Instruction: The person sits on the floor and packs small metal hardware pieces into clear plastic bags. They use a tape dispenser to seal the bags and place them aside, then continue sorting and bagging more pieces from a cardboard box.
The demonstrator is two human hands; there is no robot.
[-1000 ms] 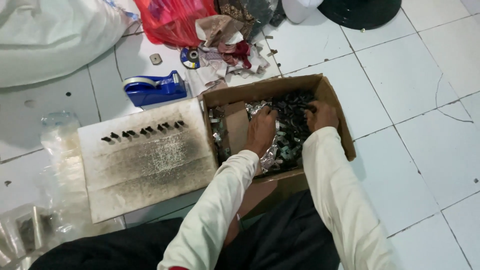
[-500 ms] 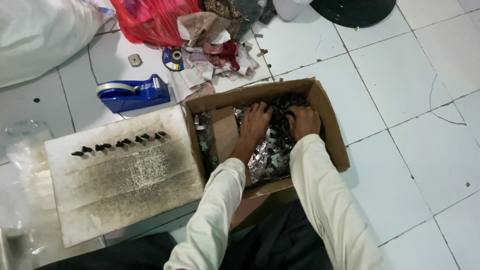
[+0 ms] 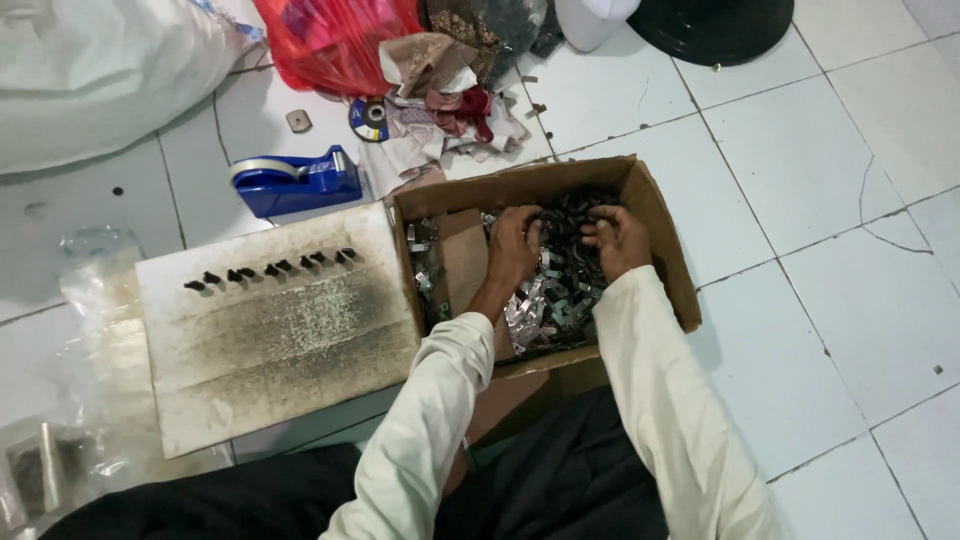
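Seen from above, an open cardboard box is set on the floor directly in front of a seated person, and both hands are sunk into it. The box is filled with a heap of small dark metal parts mixed with shiny silvery pieces. The left hand and the right hand are placed close together at the far end of the heap, fingers curled down into the dark parts as if gathering a clump between them; whether any single piece is pinched cannot be told. Long pale sleeves are worn on both arms. Just left of the left hand, a flat, soot-smudged cardboard sheet is laid against the box, with a row of small dark pieces lined up along its far edge. Beyond that sheet, a blue tape dispenser is seen. Farther out from the hands lie crumpled paper and cloth scraps, a red plastic bag and a large white sack. Clear plastic bags lie at the far left. Everything rests on a white tiled floor.
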